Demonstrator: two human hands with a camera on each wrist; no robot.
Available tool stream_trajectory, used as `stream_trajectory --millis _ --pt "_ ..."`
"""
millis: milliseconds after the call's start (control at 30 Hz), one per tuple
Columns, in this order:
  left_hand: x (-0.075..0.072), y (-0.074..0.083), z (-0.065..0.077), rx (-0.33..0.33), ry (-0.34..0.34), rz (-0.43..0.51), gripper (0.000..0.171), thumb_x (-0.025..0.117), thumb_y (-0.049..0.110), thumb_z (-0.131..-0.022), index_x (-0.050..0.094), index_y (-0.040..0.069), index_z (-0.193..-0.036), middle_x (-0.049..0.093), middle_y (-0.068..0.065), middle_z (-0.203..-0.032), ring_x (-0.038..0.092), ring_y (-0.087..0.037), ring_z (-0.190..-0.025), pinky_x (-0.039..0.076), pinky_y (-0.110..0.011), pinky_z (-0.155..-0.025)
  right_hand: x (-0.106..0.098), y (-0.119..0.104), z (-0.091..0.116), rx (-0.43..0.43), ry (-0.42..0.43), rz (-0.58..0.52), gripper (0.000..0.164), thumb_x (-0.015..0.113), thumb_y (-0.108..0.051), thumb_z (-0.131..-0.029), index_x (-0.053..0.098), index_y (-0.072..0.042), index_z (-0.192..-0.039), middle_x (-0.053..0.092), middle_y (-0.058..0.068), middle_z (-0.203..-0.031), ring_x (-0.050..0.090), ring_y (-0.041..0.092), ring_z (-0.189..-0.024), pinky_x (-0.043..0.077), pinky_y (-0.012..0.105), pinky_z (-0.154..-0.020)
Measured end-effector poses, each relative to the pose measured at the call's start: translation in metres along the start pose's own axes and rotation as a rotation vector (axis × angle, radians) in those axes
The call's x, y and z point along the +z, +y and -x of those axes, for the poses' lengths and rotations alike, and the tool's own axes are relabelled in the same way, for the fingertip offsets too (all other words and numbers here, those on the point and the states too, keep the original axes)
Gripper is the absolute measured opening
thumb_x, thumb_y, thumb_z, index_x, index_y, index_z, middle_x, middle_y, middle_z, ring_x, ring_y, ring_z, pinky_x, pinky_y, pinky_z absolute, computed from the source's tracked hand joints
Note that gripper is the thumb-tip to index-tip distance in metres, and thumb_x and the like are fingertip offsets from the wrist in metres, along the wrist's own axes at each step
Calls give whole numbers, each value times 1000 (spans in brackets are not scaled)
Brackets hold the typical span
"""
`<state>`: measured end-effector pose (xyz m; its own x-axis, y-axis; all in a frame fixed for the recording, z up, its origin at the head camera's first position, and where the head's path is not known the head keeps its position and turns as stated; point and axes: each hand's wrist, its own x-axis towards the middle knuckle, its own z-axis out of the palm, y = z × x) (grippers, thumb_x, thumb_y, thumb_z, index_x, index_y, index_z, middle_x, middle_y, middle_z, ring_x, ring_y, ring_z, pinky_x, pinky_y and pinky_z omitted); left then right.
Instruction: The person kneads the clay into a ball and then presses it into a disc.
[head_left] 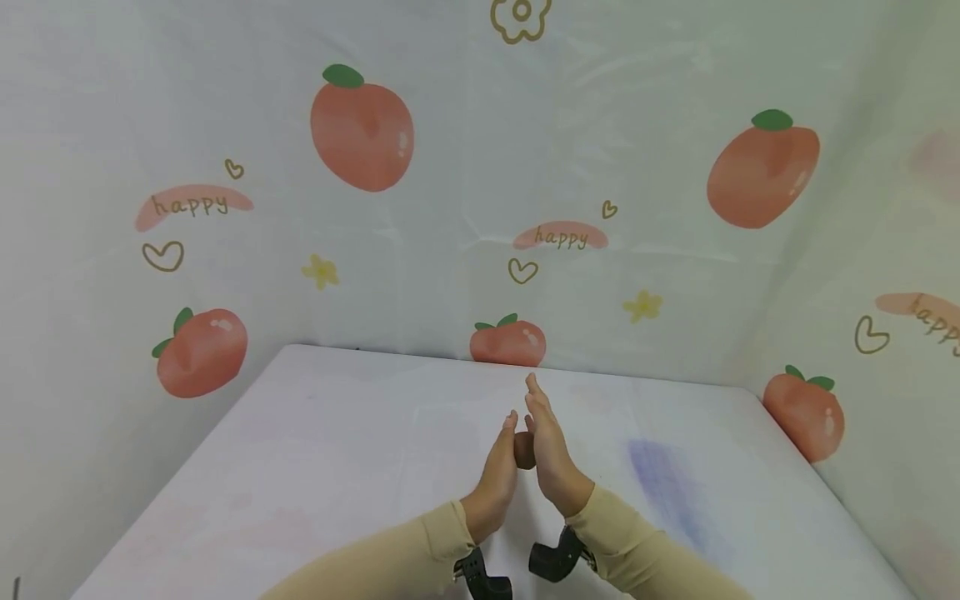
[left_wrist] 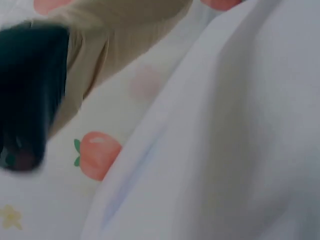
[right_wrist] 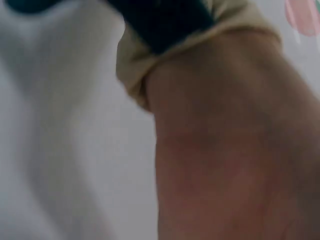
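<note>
A small brown rounded lump (head_left: 524, 450) sits between the two palms in the head view, raised over the white table. My left hand (head_left: 497, 477) presses it from the left, fingers straight and pointing up and away. From the right, the palm of my right hand (head_left: 555, 458) faces it, its straight fingers reaching higher than the left ones. The hands partly hide the lump. A bare wrist (right_wrist: 215, 130) and tan cuff fill much of the right wrist view. In the left wrist view a tan sleeve (left_wrist: 130, 35) shows, but no lump.
The white table (head_left: 360, 433) carries a purple smudge (head_left: 671, 492) on its right side. Behind it hangs a white curtain (head_left: 450, 150) printed with red fruit, hearts and "happy". Dark wrist cameras (head_left: 555, 560) hang under both forearms.
</note>
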<state>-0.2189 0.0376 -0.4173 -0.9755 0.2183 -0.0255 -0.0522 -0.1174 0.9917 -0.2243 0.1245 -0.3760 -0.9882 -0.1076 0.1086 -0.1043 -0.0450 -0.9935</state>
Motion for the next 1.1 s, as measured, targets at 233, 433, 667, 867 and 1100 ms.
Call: stream_trajectory --millis 233,433,667,867,1100 --pt "8 13 16 66 -71 23 65 13 45 -106 11 3 -155 5 -13 -163 -3 -31 -150 -1 -58 -118 -9 19 -8 90 58 47 60 24 -32 -106 3 -7 -156 -6 13 -163 -8 34 -149 0 56 -119" --pt "-1 28 10 44 2 89 64 19 46 -105 19 4 -154 10 -12 -162 0 -32 -150 0 -57 -119 -1 35 9 126 42 66 62 25 -34 -106 4 -6 -156 -7 18 -162 -12 37 -147 -4 61 -116" --pt "-14 33 -16 -16 83 129 68 21 48 -104 12 4 -155 2 -15 -163 -1 -37 -149 -1 -56 -118 12 28 33 166 -132 7 63 15 -37 -107 -8 -1 -153 -13 20 -160 -15 37 -147 -1 62 -116" --pt "-12 10 -14 -62 82 63 73 25 53 -103 12 3 -155 4 -13 -163 -2 -33 -149 0 -61 -116 13 8 34 108 -84 -26 64 25 -34 -106 -4 -5 -155 -8 15 -162 -14 33 -148 -3 59 -117" --pt "1 -3 8 -14 -58 -6 65 16 51 -104 12 13 -157 0 -9 -163 -6 -32 -149 -3 -62 -116 -1 2 13 29 27 1 63 25 -33 -106 -6 -9 -155 -4 12 -163 -8 30 -149 2 54 -120"
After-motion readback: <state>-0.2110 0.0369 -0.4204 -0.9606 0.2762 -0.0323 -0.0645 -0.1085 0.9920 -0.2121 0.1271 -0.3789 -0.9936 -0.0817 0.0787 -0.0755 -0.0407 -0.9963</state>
